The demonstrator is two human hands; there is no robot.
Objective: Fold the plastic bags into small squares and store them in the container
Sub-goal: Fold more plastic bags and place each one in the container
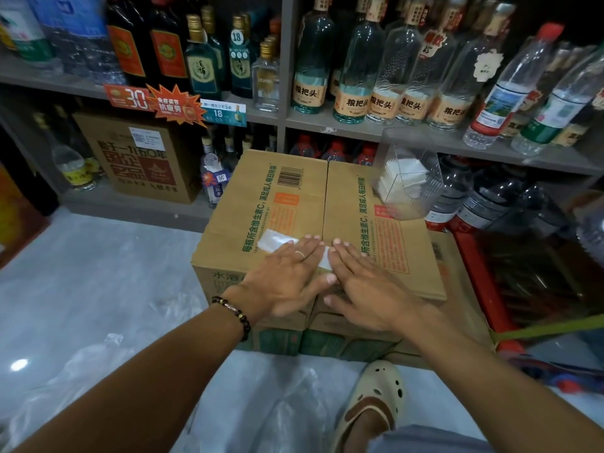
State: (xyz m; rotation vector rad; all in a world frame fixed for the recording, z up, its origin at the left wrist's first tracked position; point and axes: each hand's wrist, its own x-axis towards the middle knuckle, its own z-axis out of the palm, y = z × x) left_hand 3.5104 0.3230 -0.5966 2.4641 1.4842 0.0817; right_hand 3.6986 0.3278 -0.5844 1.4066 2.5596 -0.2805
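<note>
A folded strip of clear plastic bag [277, 240] lies flat on top of a brown cardboard box [294, 204]. My left hand [287, 276] and my right hand [362, 282] lie side by side on it, fingers straight, pressing the bag down against the box. Most of the strip is hidden under my palms; one end sticks out to the left. A clear plastic container [407, 178] stands at the box's far right corner with several white folded squares [405, 178] inside.
More loose clear plastic bags [108, 358] lie on the pale floor near my foot in a cream clog [372, 407]. Shelves of glass bottles [353, 67] stand behind the box. Red crates with dark bottles [510, 204] are at the right.
</note>
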